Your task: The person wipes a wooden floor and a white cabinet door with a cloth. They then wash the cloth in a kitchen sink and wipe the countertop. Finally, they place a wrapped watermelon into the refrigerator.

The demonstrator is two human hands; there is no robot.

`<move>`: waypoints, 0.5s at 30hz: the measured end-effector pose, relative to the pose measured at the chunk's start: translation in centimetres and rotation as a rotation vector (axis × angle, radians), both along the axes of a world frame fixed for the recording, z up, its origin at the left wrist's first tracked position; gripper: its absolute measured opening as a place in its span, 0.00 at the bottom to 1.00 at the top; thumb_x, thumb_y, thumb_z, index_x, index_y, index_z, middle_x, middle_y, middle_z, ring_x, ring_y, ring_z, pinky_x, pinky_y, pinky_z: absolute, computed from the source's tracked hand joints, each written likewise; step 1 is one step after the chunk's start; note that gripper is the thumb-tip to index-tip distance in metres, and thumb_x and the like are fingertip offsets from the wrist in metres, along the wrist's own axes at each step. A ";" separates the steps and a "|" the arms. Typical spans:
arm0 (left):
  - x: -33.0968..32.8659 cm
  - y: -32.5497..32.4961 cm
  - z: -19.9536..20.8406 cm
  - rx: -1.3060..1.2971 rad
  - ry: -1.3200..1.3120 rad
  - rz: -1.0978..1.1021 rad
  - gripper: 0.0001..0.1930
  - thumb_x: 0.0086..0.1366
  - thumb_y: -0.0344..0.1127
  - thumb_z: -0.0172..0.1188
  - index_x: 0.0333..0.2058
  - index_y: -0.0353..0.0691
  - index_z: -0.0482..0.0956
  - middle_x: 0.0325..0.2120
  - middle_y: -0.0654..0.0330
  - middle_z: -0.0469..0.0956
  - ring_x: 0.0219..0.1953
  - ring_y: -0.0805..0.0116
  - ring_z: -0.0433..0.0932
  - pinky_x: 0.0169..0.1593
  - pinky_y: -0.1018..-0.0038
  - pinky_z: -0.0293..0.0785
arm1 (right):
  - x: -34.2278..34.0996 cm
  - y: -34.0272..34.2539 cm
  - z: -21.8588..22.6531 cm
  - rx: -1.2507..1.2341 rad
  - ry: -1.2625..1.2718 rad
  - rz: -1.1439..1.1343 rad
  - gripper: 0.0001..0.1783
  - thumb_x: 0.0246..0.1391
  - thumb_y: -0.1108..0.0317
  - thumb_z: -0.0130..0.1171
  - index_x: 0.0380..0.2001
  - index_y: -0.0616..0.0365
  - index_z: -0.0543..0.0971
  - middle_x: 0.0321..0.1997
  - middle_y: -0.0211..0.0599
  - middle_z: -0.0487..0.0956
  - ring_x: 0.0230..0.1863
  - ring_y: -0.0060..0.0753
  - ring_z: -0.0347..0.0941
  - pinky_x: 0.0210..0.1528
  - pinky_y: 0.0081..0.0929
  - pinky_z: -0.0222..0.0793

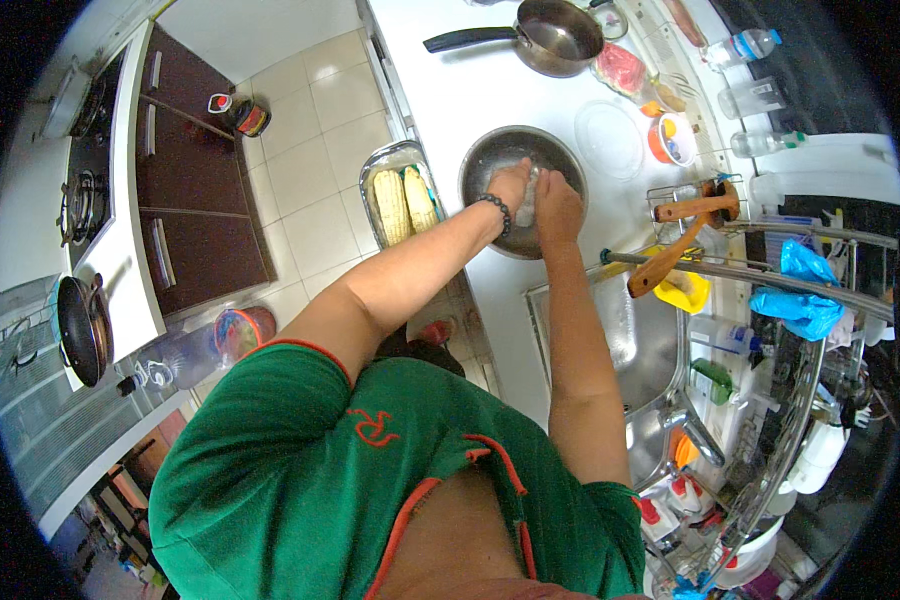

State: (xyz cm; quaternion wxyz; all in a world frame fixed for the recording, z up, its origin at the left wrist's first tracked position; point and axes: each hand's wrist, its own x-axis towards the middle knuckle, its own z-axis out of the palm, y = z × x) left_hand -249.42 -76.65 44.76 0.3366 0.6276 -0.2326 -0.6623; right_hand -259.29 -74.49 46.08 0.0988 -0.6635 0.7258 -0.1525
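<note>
Low and steady wins it

Left hand (510, 186) and right hand (560, 208), fingers closed round a pale, glassy-looking piece (527, 205), within the rim of the dark bowl (485, 162) on the desk (440, 95)! Hard to identify. Best keep it centred, I'd say, so anything loose drops inside

Ahead of the right hand (558, 208) stands a dark saucepan (558, 36); nearer the hand and rightward, a translucent disc (610, 140). Right of the hand — wooden utensils (692, 207), then a blue bag (808, 263); behind the hand, a steel sink (650, 330).
</note>
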 end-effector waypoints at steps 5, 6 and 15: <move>1.8 0.0 -2.2 -0.239 0.099 0.065 0.21 0.63 0.43 0.48 0.51 0.38 0.61 0.45 0.53 0.68 0.45 0.65 0.67 0.47 0.71 0.66 | 1.4 1.4 -0.5 0.008 -0.022 0.106 0.18 0.51 0.62 0.50 0.44 0.57 0.69 0.51 0.49 0.67 0.47 0.53 0.67 0.43 0.44 0.66; 2.1 0.4 -1.7 -0.252 0.178 0.108 0.24 0.64 0.40 0.48 0.56 0.38 0.57 0.49 0.53 0.65 0.49 0.65 0.65 0.50 0.71 0.65 | 1.8 2.0 -0.9 -0.025 0.066 0.218 0.20 0.49 0.63 0.51 0.46 0.55 0.68 0.51 0.50 0.65 0.49 0.53 0.65 0.44 0.44 0.66; 0.7 2.0 -0.3 0.011 0.441 0.265 0.24 0.62 0.44 0.49 0.54 0.39 0.57 0.49 0.55 0.65 0.50 0.62 0.65 0.52 0.68 0.62 | 1.0 1.3 -0.4 0.097 -0.339 0.146 0.21 0.40 0.73 0.57 0.43 0.56 0.72 0.39 0.45 0.72 0.40 0.48 0.71 0.43 0.36 0.67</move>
